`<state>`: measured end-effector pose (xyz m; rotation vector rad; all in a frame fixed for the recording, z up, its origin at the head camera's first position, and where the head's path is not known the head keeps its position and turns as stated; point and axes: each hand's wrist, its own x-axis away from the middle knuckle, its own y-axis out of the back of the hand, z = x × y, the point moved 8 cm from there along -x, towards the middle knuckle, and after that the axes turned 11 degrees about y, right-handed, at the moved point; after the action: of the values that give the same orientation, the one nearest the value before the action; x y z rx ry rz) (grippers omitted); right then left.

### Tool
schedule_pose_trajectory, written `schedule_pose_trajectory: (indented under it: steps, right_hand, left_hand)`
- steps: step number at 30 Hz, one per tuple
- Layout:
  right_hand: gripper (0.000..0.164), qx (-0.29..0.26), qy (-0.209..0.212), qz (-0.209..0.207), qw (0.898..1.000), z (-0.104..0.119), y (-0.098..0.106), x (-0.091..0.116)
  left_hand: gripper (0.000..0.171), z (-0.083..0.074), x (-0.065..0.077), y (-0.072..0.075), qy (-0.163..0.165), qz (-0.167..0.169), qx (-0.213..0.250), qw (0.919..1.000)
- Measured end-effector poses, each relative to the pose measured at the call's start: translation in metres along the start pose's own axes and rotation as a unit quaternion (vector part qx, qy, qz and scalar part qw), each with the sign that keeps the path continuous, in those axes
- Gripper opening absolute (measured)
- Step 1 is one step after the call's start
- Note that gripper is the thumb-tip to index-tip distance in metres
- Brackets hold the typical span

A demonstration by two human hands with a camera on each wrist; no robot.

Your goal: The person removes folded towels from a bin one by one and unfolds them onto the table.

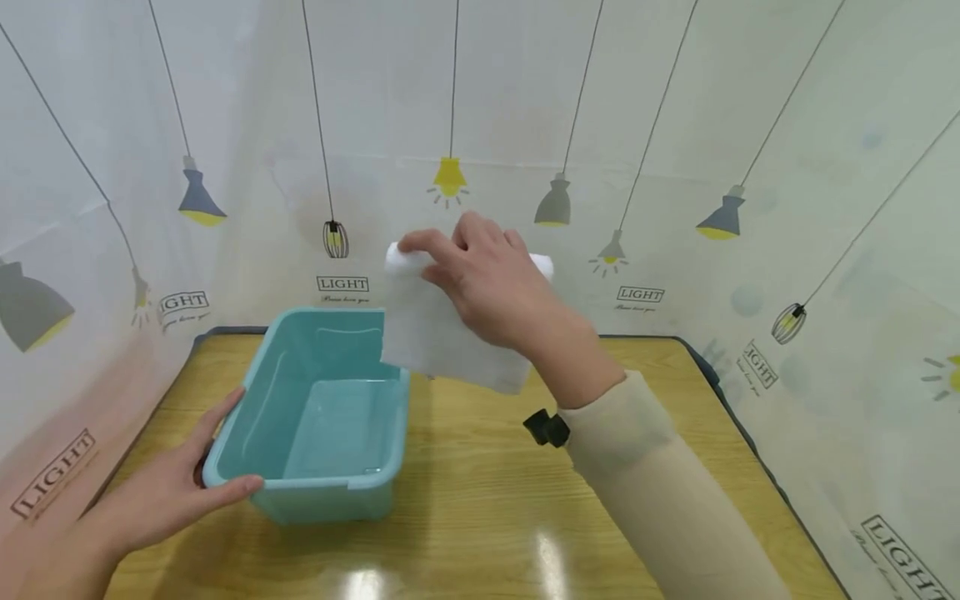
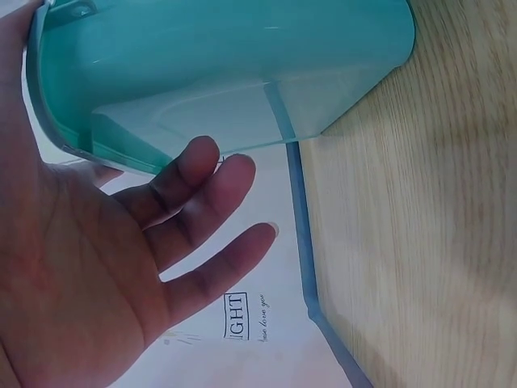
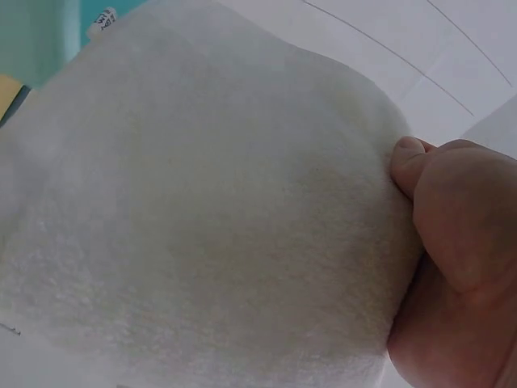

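Two hands: left hand (image 1: pixel 161 496), fingers relaxed and apart, touches near-left corner of blue-green plastic tub (image 1: pixel 322 503) on wooden table (image 1: pixel 487 500). Farther out, right hand (image 1: pixel 491 279) pinches white towel (image 1: pixel 438 333) midair. Towel's small printed tag (image 3: pixel 102 22) shows only in right wrist view.

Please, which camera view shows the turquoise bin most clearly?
The head view: it shows the turquoise bin nearly whole, with its open top and inside; the white cloth hides one far corner. The left wrist view shows part of it, cropped; the right wrist view, only a patch at upper left.
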<state>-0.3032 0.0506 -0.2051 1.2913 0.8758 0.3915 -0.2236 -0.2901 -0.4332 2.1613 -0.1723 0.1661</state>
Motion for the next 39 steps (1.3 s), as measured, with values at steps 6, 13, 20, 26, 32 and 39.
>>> schedule_pose_trajectory:
  steps: [6,13,20,26,32,39]
  right_hand:
    - [0.036,-0.002,0.002,-0.003,1.0,-0.012,-0.007,0.024]
    - [0.036,-0.003,0.0,-0.005,1.0,-0.022,-0.016,0.047]
    - [0.035,-0.008,-0.008,-0.001,1.0,-0.032,-0.034,0.076]
    - [0.034,-0.017,-0.02,0.005,1.0,-0.039,-0.055,0.102]
    - [0.034,-0.017,-0.023,0.0,1.0,-0.042,-0.063,0.118]
    - [0.033,-0.007,-0.02,-0.016,1.0,-0.043,-0.067,0.134]
  left_hand:
    - [0.115,0.0,0.0,-0.001,-0.001,0.004,-0.003,1.0]
    - [0.114,0.0,0.0,-0.001,0.0,0.008,-0.003,1.0]
    - [0.113,0.0,-0.001,-0.003,0.0,0.021,0.007,0.9998]
    - [0.11,-0.004,0.0,-0.001,-0.022,0.015,0.019,0.9994]
    - [0.107,-0.012,0.002,0.008,-0.033,-0.026,-0.02,0.9989]
    - [0.105,-0.056,0.009,0.021,-0.102,-0.111,-0.049,0.9873]
